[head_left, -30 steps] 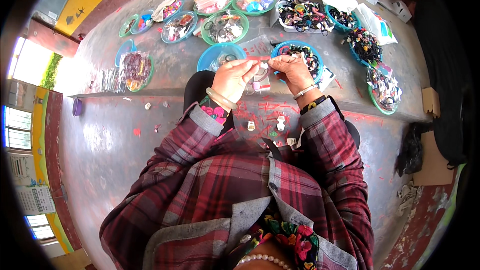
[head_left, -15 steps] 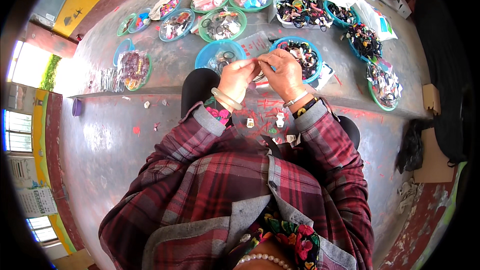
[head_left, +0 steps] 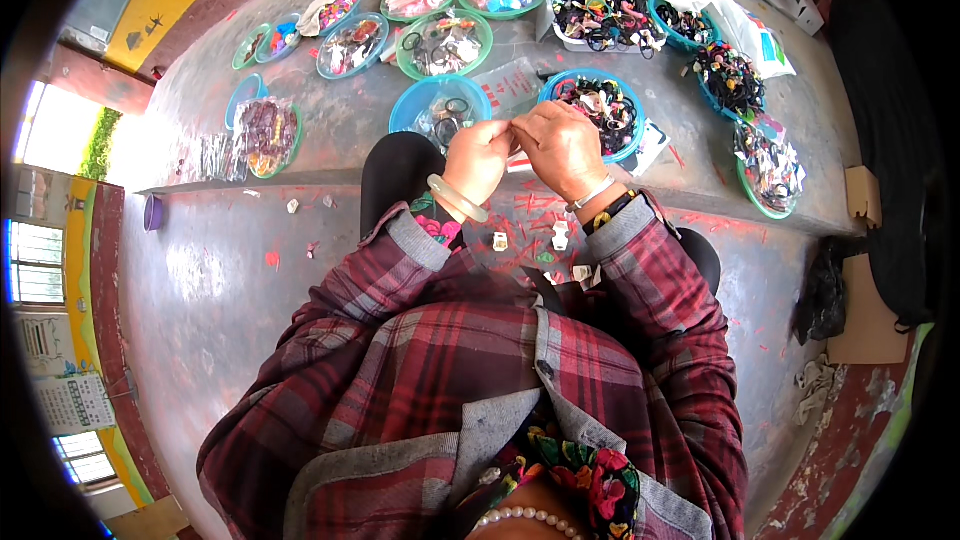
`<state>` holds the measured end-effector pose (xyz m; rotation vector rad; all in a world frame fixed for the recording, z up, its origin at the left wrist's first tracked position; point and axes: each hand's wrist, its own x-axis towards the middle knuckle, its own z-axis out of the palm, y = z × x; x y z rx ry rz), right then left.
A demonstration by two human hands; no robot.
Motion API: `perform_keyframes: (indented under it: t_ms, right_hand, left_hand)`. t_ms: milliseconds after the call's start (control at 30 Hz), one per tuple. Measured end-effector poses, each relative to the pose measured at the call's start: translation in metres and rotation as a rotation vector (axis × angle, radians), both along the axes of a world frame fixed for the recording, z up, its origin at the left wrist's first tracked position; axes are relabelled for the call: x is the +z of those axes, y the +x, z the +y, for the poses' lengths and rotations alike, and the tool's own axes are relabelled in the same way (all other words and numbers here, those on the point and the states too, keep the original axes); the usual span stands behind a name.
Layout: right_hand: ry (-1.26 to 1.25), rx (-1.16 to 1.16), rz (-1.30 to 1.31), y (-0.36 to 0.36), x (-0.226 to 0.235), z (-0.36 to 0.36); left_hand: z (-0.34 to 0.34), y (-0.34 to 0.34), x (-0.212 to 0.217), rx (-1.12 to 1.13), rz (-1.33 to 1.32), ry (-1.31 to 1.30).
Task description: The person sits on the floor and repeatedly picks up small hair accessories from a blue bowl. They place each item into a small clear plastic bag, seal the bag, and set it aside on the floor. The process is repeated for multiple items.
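Note:
My left hand (head_left: 476, 158) and my right hand (head_left: 563, 148) meet fingertip to fingertip in front of me, both closed in a pinch. Whatever lies between the fingers is small and mostly hidden, so its kind does not show. Just beyond my left hand stands a blue basin (head_left: 405, 108) with dark hair ties in clear bags. Right behind my right hand is another blue basin (head_left: 634, 145), full of black and coloured hair ties (head_left: 607, 112). A clear printed plastic bag (head_left: 510, 85) lies between the two basins.
Green and blue baskets of hair accessories stand across the raised grey ledge (head_left: 340, 155). A white tray (head_left: 590, 45) heaped with hair ties is at the back. Red scraps and small white cards (head_left: 560, 234) litter the floor below. A purple cup (head_left: 153, 213) stands far left.
My fingers have drawn closer together and curled further in, and the dark loop that hung beneath them is no longer visible. Both wrists stay nearly in place.

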<state>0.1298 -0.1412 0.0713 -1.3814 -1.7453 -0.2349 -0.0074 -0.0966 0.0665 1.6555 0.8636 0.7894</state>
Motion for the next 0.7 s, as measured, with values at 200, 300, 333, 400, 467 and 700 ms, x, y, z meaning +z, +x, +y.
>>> perform_keyframes:
  t_ms: [200,300,333,400,467,700]
  right_hand:
    - [-0.014,-0.017,-0.044,-0.0002,0.0001,-0.0018]
    - [-0.013,-0.033,-0.023,-0.0034,0.0022,-0.0029]
    - [-0.012,-0.037,-0.021,-0.0036,0.0019,-0.0027]
    - [-0.010,-0.046,-0.019,-0.0033,0.0012,-0.0011]
    - [-0.003,-0.056,-0.007,-0.0034,0.0014,-0.0001]
    - [-0.080,-0.047,0.014,-0.0015,0.0037,-0.0023]
  left_hand:
    - [-0.0007,0.0016,-0.0034,0.030,0.224,0.386]
    - [-0.0022,0.0021,-0.0026,0.029,0.214,0.439]
    - [-0.0027,0.0020,-0.0023,0.027,0.203,0.457]
    - [-0.0016,0.0015,-0.0037,0.017,0.193,0.510]
    - [-0.0008,0.0015,-0.0052,0.009,0.199,0.525]
    - [-0.0005,0.0025,-0.0050,0.002,0.167,0.449]
